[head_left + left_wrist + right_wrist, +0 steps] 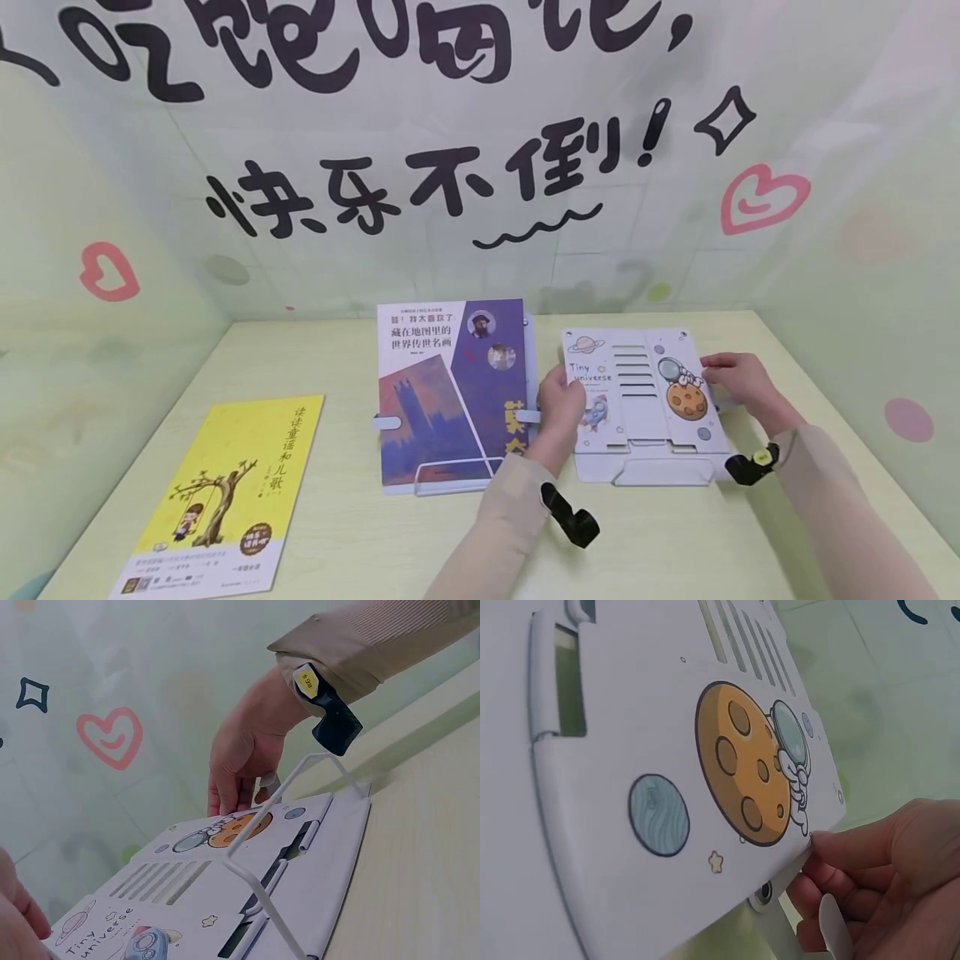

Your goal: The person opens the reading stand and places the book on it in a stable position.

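A white book stand (639,408) printed with "Tiny universe", planets and an astronaut leans back on the table at the right. My left hand (562,408) grips its left edge; only part of that hand shows at the corner of the left wrist view. On the opposite edge, my right hand (742,385) pinches the panel, thumb in front and fingers curled behind, as the right wrist view shows (877,881). A pale side clip (834,926) sticks out beside those fingers. Along the stand's lower front runs a white wire ledge (251,877).
Left of the stand, a purple and white book (450,392) rests on another stand, behind side clips and a clear front ledge (457,477). A yellow book (225,492) lies flat at the table's left. A printed wall (420,267) closes the back.
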A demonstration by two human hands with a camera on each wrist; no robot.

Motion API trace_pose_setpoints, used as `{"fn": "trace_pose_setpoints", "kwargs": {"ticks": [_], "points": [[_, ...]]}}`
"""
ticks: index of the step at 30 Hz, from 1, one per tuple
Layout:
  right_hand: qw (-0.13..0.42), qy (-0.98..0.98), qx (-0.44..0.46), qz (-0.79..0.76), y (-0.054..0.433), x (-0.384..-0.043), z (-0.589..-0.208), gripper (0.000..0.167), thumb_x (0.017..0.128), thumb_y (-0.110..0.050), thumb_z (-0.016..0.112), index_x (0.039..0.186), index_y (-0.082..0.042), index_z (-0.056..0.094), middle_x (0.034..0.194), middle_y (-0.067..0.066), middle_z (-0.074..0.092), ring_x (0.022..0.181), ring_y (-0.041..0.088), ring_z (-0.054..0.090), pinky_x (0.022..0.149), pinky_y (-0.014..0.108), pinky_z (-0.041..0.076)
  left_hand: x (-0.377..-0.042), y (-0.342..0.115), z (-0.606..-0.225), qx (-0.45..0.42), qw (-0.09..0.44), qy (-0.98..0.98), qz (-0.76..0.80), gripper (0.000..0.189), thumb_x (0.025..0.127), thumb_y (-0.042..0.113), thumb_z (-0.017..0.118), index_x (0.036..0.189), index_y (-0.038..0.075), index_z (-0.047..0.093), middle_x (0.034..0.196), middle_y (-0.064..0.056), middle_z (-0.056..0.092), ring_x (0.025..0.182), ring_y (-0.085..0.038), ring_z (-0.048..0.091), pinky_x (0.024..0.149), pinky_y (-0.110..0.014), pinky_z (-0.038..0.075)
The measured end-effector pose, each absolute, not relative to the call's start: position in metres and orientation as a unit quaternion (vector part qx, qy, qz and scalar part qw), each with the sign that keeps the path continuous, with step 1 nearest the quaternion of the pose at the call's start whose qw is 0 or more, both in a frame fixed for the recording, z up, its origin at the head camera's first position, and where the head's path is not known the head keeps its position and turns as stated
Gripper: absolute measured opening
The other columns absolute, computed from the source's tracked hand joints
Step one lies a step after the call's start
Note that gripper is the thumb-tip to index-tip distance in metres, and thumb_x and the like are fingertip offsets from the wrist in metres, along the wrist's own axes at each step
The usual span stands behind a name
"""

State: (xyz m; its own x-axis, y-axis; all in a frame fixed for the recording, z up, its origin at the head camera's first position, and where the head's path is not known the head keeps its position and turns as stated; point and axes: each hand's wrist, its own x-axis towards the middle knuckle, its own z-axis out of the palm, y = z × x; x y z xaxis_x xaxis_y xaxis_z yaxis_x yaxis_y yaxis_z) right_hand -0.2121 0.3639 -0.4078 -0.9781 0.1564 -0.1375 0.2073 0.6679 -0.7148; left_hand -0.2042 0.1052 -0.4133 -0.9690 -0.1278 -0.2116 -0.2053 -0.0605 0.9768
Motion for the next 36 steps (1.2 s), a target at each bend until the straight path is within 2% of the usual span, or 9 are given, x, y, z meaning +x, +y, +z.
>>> {"fn": "trace_pose_setpoints", "kwargs": {"ticks": [5, 11, 14, 17, 21, 24, 26, 28, 36], "points": [[0.011, 0.911, 0.080, -0.404, 0.372, -0.208, -0.402, 0.040, 0.091, -0.009, 0.054, 0.121, 0.017, 0.049, 0.108, 0.029, 0.060, 0.094, 0.029, 0.056, 0.072, 0.029, 0.040, -0.203, 0.104, -0.412, -0.116, 0.020, 0.667, 0.735, 0.047, 0.084, -0.010, 0.040, 0.129, -0.003, 0.051, 0.132, -0.017, 0.052, 0.127, -0.031, 0.044, 0.105, -0.040, 0.034], [-0.018, 0.911, 0.048, -0.408, 0.382, -0.202, -0.399, 0.042, 0.091, -0.013, 0.058, 0.121, 0.017, 0.050, 0.091, 0.001, 0.065, 0.080, 0.000, 0.051, 0.071, 0.023, 0.042, -0.200, 0.104, -0.409, -0.113, -0.013, 0.662, 0.741, 0.045, 0.079, -0.011, 0.049, 0.123, -0.005, 0.056, 0.123, -0.018, 0.058, 0.117, -0.029, 0.053, 0.099, -0.036, 0.041], [-0.035, 0.902, 0.029, -0.429, 0.387, -0.197, -0.399, 0.042, 0.092, -0.013, 0.058, 0.119, 0.018, 0.050, 0.084, -0.010, 0.063, 0.076, -0.008, 0.050, 0.070, 0.015, 0.042, -0.198, 0.104, -0.408, -0.116, -0.029, 0.657, 0.745, 0.039, 0.078, -0.009, 0.057, 0.117, -0.003, 0.062, 0.113, -0.015, 0.064, 0.106, -0.025, 0.058, 0.093, -0.034, 0.046], [-0.053, 0.892, 0.010, -0.448, 0.391, -0.191, -0.398, 0.038, 0.092, -0.013, 0.059, 0.115, 0.017, 0.052, 0.081, -0.016, 0.062, 0.075, -0.008, 0.053, 0.069, 0.011, 0.041, -0.196, 0.106, -0.407, -0.117, -0.044, 0.658, 0.742, 0.033, 0.079, -0.007, 0.062, 0.111, 0.001, 0.067, 0.103, -0.010, 0.066, 0.096, -0.020, 0.060, 0.086, -0.030, 0.050], [-0.070, 0.884, -0.007, -0.462, 0.394, -0.185, -0.397, 0.025, 0.091, -0.016, 0.061, 0.107, 0.004, 0.059, 0.081, -0.015, 0.062, 0.076, -0.004, 0.056, 0.069, 0.011, 0.041, -0.195, 0.108, -0.405, -0.102, -0.086, 0.660, 0.739, 0.028, 0.078, -0.009, 0.063, 0.105, 0.000, 0.067, 0.093, -0.007, 0.066, 0.086, -0.017, 0.061, 0.080, -0.029, 0.051], [-0.080, 0.871, -0.032, -0.484, 0.397, -0.180, -0.397, 0.010, 0.091, -0.010, 0.061, 0.101, -0.009, 0.062, 0.082, -0.014, 0.062, 0.076, -0.002, 0.057, 0.069, 0.011, 0.043, -0.194, 0.107, -0.404, -0.084, -0.116, 0.659, 0.739, 0.029, 0.077, -0.011, 0.064, 0.104, -0.001, 0.065, 0.089, -0.009, 0.066, 0.081, -0.018, 0.062, 0.077, -0.029, 0.052], [-0.089, 0.859, -0.056, -0.501, 0.398, -0.178, -0.397, 0.014, 0.090, -0.002, 0.059, 0.098, -0.012, 0.063, 0.083, -0.016, 0.061, 0.076, -0.001, 0.057, 0.070, 0.010, 0.044, -0.192, 0.106, -0.403, -0.068, -0.128, 0.660, 0.737, 0.028, 0.077, -0.011, 0.064, 0.103, -0.002, 0.065, 0.087, -0.010, 0.066, 0.079, -0.018, 0.062, 0.075, -0.028, 0.053], [-0.101, 0.849, -0.082, -0.513, 0.399, -0.175, -0.398, 0.019, 0.088, 0.005, 0.058, 0.096, -0.012, 0.063, 0.083, -0.015, 0.061, 0.076, -0.001, 0.057, 0.070, 0.010, 0.044, -0.190, 0.103, -0.401, -0.052, -0.134, 0.666, 0.732, 0.024, 0.077, -0.010, 0.064, 0.100, -0.002, 0.067, 0.085, -0.009, 0.067, 0.077, -0.017, 0.062, 0.073, -0.026, 0.053], [-0.137, 0.841, -0.147, -0.502, 0.400, -0.158, -0.390, 0.018, 0.085, 0.014, 0.056, 0.092, -0.003, 0.059, 0.083, -0.011, 0.062, 0.076, 0.001, 0.059, 0.070, 0.010, 0.045, -0.181, 0.092, -0.395, 0.005, -0.133, 0.662, 0.738, 0.009, 0.079, -0.003, 0.068, 0.088, -0.002, 0.069, 0.079, -0.009, 0.067, 0.069, -0.009, 0.058, 0.066, -0.021, 0.051]]}}
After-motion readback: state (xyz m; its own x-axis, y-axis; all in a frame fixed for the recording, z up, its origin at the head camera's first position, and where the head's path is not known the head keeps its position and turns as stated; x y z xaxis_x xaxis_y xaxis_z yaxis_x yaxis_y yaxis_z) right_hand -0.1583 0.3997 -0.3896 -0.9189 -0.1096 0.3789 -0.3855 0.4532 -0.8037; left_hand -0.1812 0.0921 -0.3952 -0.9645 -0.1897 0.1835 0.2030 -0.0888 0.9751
